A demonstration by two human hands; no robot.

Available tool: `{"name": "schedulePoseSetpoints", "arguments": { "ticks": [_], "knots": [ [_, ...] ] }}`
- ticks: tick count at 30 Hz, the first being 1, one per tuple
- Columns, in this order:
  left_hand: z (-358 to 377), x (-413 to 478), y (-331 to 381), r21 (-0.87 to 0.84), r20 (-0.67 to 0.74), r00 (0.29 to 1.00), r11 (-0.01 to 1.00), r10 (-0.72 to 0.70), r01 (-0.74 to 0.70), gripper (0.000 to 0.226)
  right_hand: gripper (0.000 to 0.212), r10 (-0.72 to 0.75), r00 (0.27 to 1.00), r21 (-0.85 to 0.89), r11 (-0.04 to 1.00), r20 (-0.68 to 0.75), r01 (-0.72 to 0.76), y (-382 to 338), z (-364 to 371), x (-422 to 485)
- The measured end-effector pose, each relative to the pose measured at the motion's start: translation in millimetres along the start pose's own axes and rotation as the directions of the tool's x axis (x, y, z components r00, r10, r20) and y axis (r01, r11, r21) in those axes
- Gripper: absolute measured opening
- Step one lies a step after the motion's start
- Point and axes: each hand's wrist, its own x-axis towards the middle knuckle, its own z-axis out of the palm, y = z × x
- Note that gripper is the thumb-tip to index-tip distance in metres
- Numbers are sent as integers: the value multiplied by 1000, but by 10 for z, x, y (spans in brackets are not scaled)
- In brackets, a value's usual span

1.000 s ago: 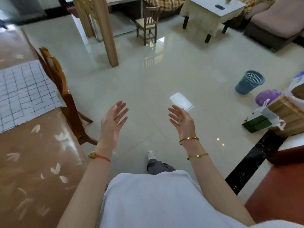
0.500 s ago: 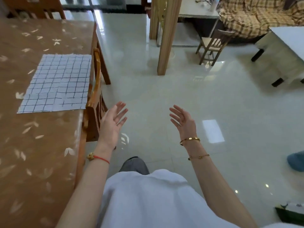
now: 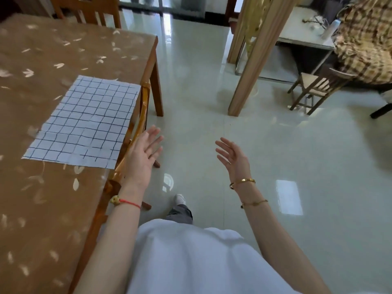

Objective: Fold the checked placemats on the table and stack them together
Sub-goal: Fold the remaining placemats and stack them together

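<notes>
Checked placemat (image 3: 84,122) lies flat & unfolded on the brown table (image 3: 42,209), left of frame ctr, its right edge at the table's edge, creases showing. One mat in view. Left hand (image 3: 142,155) is up mid-frame, just right of the mat, fingers straight & spread, holding nothing. It overlaps the curved back of a wooden chair (image 3: 136,126) tucked at the table edge; can't tell if it touches. Right hand (image 3: 233,158) is raised right of ctr over the pale tiled floor (image 3: 297,145), palm facing left, fingers loosely spread, empty. Red string (image 3: 129,202) on left wrist, gold bracelets (image 3: 244,181) on right. Wooden post (image 3: 248,66) upper mid-frame, small chair (image 3: 314,88) upper right
</notes>
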Motion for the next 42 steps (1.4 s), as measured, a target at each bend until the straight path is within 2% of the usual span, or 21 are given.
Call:
{"name": "schedulePoseSetpoints", "arguments": {
  "ticks": [6, 11, 17, 22, 31, 36, 42],
  "knots": [
    [103, 867, 388, -69, -105, 993, 996, 52, -59, 35, 30, 27, 994, -28, 999, 102, -25, -440, 648, 1040],
    [20, 1267, 619, -66, -214, 974, 994, 73, -89, 33, 33, 69, 978, -66, 996, 197, -57, -537, 1151, 1600],
    [-210, 1517, 791, -80, -400, 914, 991, 68, -109, 36, 37, 139, 931, -145, 985, 337, -95, -526, 1734, 2122],
    [-436, 1693, 933, -105, -582, 807, 975, 98, -195, 35, 36, 227, 849, -232, 964, 478, -127, -482, 2323, 2593],
    [-417, 2060, 1099, -110, -825, 553, 926, 117, -361, 31, 33, 396, 653, -407, 902, 646, -145, -617, 3339, 3331],
    [-379, 2112, 1041, -100, -905, 413, 896, 99, -433, 33, 36, 460, 539, -494, 865, 706, -91, -623, 3637, 3534],
    [-360, 2204, 1036, -86, -951, 299, 869, 73, -488, 32, 33, 523, 442, -553, 830, 729, -70, -576, 3936, 3676]
  ]
}}
